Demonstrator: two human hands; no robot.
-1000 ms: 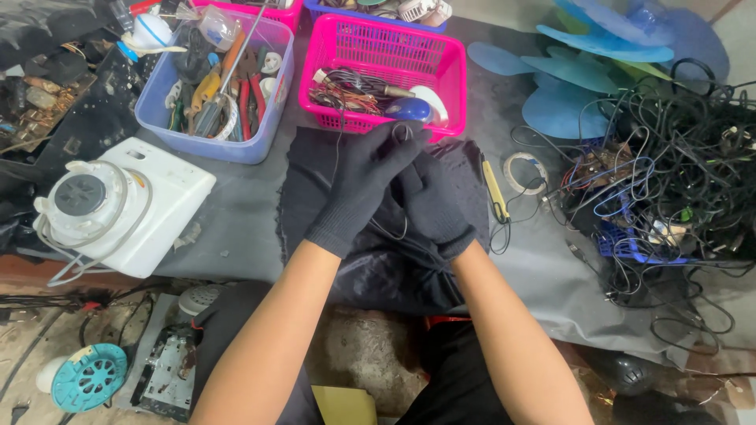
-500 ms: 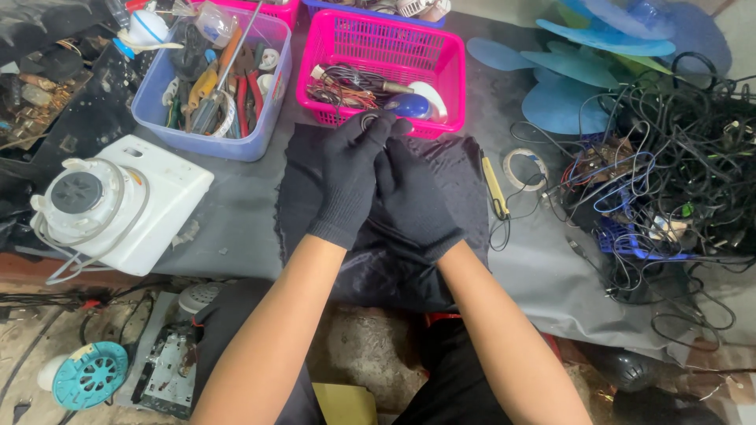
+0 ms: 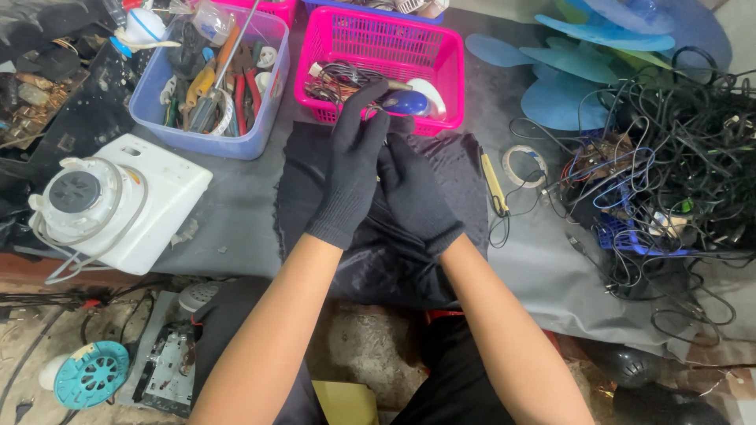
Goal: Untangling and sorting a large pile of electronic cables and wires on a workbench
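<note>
Both hands are gloved in black knit gloves and are held together over a black cloth (image 3: 378, 236) spread at the centre of the desk (image 3: 236, 220). The left hand (image 3: 350, 177) is raised with its fingers extended toward 12 o'clock and is laid against the right hand (image 3: 413, 193), which is half hidden behind it. The two hands are pressed against each other; whether anything is pinched between them cannot be told. The gloves appear fully drawn over both palms, with the cuffs seated at the wrists, so the gloving step is judged essentially complete; only a final seating of the fingers may be left.

No item has been lifted from the containers. A pink basket (image 3: 441, 59) holding wires and a blue-and-white mouse-like part is placed at 12 o'clock of the hands, its near rim just beyond the fingertips. A blue tub (image 3: 260, 130) of pliers and other hand tools is placed at 10 o'clock. A white appliance housing (image 3: 157, 205) with a grey cord is set at 9 o'clock. A yellow-handled tool (image 3: 494, 185) lies at 3 o'clock, beside the cloth edge. A tangle of black cables (image 3: 677, 157) occupies 2 to 3 o'clock.
</note>
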